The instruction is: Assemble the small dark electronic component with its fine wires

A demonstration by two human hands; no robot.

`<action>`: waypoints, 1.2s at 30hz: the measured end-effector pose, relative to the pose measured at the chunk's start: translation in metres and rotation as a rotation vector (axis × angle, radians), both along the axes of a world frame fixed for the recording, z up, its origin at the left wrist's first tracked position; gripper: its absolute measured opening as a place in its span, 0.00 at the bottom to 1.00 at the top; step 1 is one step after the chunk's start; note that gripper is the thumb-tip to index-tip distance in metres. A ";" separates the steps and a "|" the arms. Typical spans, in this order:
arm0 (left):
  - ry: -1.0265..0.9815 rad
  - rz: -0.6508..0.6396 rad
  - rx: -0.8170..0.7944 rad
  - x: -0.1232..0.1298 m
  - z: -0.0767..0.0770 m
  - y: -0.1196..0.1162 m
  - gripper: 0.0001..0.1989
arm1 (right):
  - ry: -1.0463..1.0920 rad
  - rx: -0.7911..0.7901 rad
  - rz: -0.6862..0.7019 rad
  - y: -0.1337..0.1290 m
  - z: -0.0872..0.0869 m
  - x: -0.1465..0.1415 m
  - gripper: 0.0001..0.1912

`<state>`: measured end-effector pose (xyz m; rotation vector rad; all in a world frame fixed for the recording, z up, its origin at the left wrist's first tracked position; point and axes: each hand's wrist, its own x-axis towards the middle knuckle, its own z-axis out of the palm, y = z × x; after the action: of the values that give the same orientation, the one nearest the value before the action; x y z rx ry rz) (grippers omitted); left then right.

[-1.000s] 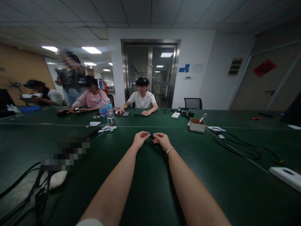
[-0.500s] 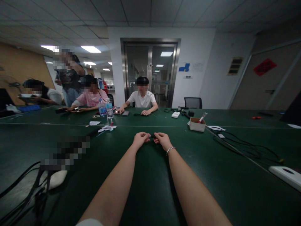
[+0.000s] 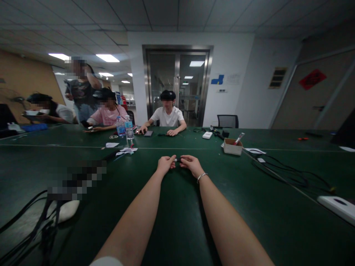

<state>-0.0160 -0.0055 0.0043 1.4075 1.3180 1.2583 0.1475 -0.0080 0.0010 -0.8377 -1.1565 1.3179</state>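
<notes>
Both hands meet over the green table [image 3: 177, 214], each closed in a pinch. Between the fingertips is a small black piece with a silvery end [image 3: 178, 160], too small to name surely. My left hand [image 3: 165, 164] grips its silvery end. On the black end, the fingers of my right hand [image 3: 192, 165] are closed; a silver bracelet [image 3: 202, 177] circles that wrist. The fingers partly hide the piece.
Left lie black cables [image 3: 46, 225] and a white rounded object [image 3: 69, 210]. A small box [image 3: 233, 147] with a pen-like item stands right, near black cables [image 3: 288, 171]. Water bottles [image 3: 129, 128] and paper scraps [image 3: 127, 150] lie ahead. Co-workers [image 3: 168, 115] sit across.
More of the silvery end shows between my fingertips now; my hands have barely shifted. At the far left, the person in pink has moved a dark object nearer to themselves.
</notes>
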 end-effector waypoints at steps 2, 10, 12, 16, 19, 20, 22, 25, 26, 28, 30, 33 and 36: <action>0.022 0.018 0.006 0.000 0.001 -0.001 0.21 | 0.004 0.015 0.021 -0.001 0.000 0.001 0.12; 0.090 0.047 0.019 0.001 0.002 -0.003 0.23 | -0.008 0.042 0.042 0.000 -0.001 0.002 0.15; 0.097 0.049 0.021 0.001 0.001 -0.002 0.23 | -0.017 0.041 0.044 -0.001 -0.001 0.003 0.16; 0.162 0.057 0.034 0.000 0.000 0.000 0.25 | -0.020 0.045 0.051 -0.002 -0.001 0.003 0.18; 0.198 0.042 0.023 -0.001 0.001 0.000 0.27 | -0.006 0.043 0.059 -0.003 0.000 0.004 0.19; 0.203 0.034 0.012 -0.001 0.001 0.000 0.27 | -0.002 0.043 0.063 -0.003 0.000 0.004 0.20; 0.211 0.023 -0.006 -0.002 0.002 -0.001 0.27 | 0.001 0.041 0.074 -0.003 0.001 0.005 0.21; 0.214 0.025 -0.003 -0.002 0.002 -0.001 0.26 | -0.009 0.036 0.075 -0.004 0.001 0.005 0.21; 0.209 0.030 0.006 -0.002 0.002 -0.002 0.26 | -0.015 0.038 0.071 -0.004 0.002 0.005 0.21; 0.194 0.033 0.027 -0.001 0.002 -0.002 0.26 | -0.024 0.043 0.063 -0.004 0.002 0.005 0.21; 0.180 0.034 0.042 0.000 0.001 -0.002 0.26 | -0.026 0.046 0.057 -0.005 0.003 0.005 0.21; 0.157 0.032 0.032 0.001 0.001 -0.002 0.24 | -0.022 0.037 0.045 -0.006 0.003 0.004 0.20; 0.114 0.018 0.040 0.002 0.000 -0.003 0.20 | -0.010 0.016 0.034 -0.006 0.004 0.002 0.17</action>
<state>-0.0143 -0.0088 0.0048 1.5181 1.3917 1.2380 0.1497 -0.0139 0.0051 -0.8171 -1.1928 1.3322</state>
